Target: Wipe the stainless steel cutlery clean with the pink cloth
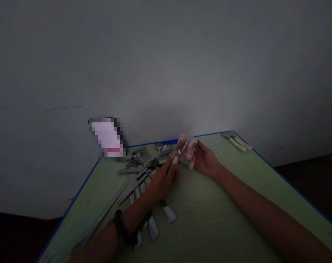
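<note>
My left hand (163, 179) is closed around the pale handle of a small fork (182, 147), whose tines point up and away. My right hand (206, 159) holds a crumpled pink-and-white wrapper or cloth (190, 157) from its right side. The fork's head lies against the wrapper; whether it is inside cannot be made out in the dim light. Beneath and left of my left hand lies a loose pile of metal cutlery (137, 170), with spoons at its back and several handles pointing toward me.
A pair of white-handled pliers or scissors (238, 143) lies at the back right corner of the green table (223, 219). A blurred device with a bright screen (107, 137) leans at the back left. The grey wall (166, 73) stands behind.
</note>
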`<state>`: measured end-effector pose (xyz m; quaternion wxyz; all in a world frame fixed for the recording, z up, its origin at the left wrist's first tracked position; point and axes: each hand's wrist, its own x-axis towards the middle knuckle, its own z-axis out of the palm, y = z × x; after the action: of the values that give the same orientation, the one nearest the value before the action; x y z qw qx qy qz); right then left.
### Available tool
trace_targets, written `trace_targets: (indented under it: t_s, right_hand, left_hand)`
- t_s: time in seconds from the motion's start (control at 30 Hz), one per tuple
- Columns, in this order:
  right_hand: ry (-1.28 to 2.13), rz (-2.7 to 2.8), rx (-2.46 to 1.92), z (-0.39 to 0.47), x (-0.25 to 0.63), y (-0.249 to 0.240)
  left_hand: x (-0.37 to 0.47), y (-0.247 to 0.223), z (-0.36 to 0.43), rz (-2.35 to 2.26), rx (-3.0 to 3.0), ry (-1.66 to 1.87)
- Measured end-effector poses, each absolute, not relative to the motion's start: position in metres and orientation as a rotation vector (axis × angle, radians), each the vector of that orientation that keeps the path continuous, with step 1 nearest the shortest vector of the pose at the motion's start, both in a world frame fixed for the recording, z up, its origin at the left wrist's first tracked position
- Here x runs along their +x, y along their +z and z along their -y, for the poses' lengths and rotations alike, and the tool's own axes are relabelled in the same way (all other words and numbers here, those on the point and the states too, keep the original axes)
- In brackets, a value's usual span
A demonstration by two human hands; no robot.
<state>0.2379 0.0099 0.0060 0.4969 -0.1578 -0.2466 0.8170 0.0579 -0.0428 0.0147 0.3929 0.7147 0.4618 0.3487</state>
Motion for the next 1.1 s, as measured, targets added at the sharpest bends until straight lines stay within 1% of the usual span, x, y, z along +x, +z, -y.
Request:
trace_targets:
  t_s: [0.13, 0.23, 0.47, 0.73, 0.93, 1.1]
  right_hand:
    - [2.024, 0.622, -0.41, -0.008, 0.241, 0.005]
    - [1.994, 0.724, -0.433, -0.008, 0.24, 0.002]
    - [1.913, 0.901, -0.48, -0.004, 0.235, -0.003]
    - [1.834, 0.843, -0.551, -0.009, 0.232, -0.005]
    - [1.713, 0.714, -0.585, -0.015, 0.232, -0.009]
    - [1.768, 0.772, -0.616, -0.012, 0.231, -0.007]
  left_hand:
    - [0.06, 0.015, 0.044, -1.167, 1.841, 0.831]
    - [0.061, 0.015, 0.045, -1.177, 1.817, 0.807]
    - [0.062, 0.015, 0.044, -1.244, 1.923, 0.882]
    - [0.058, 0.017, 0.046, -1.163, 2.038, 0.776]
    - [0.058, 0.012, 0.046, -1.208, 2.055, 0.687]
    - [0.058, 0.014, 0.046, -1.181, 2.039, 0.679]
